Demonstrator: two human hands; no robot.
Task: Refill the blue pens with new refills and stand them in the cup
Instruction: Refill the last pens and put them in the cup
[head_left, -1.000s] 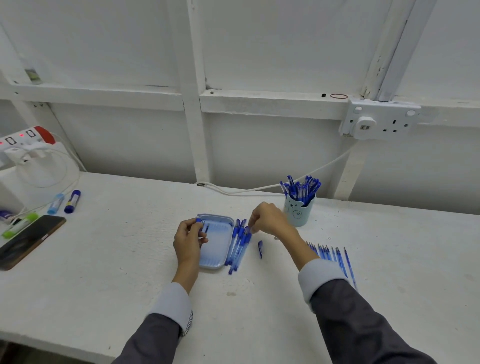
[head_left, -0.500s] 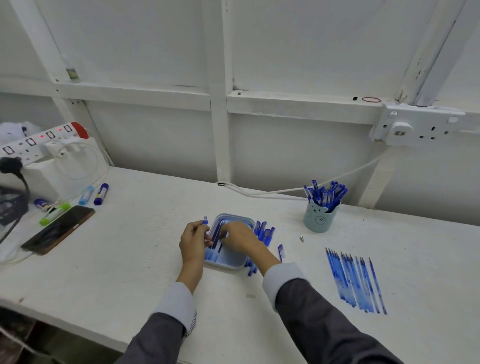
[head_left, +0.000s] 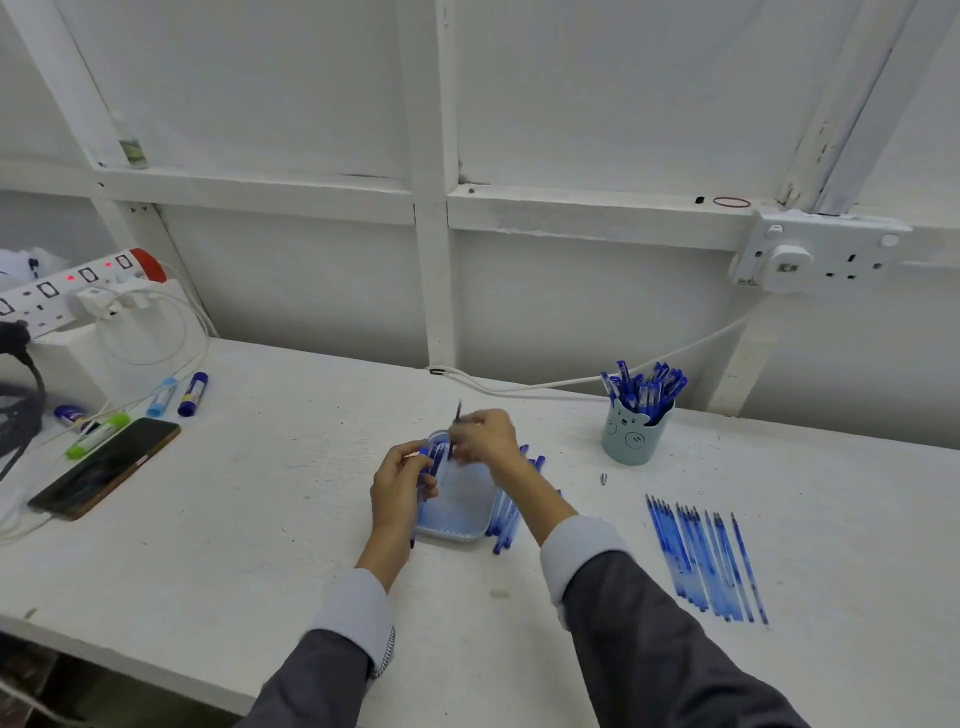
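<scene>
My left hand (head_left: 399, 483) grips a blue pen barrel (head_left: 425, 470) at the left edge of a light blue tray (head_left: 460, 512). My right hand (head_left: 485, 436) pinches a thin dark refill (head_left: 457, 423) above the tray's far end, its tip pointing up. Several blue pens (head_left: 506, 519) lie beside the tray on its right, partly hidden by my right wrist. A pale blue cup (head_left: 635, 434) with a bear face holds several blue pens upright at the back right. A row of several blue refills (head_left: 704, 556) lies on the table at the right.
A phone (head_left: 106, 465) lies at the left with glue sticks (head_left: 176, 397) and a green marker (head_left: 96, 436) near it. A power strip (head_left: 72, 291) and cables sit at the far left. A white cable (head_left: 519, 387) runs along the wall. A small metal spring (head_left: 603, 478) lies near the cup.
My right hand came from the pens over the tray and has lifted a thin refill up above its far end. The left hand keeps its hold on the pen barrel. The camera shifted.
</scene>
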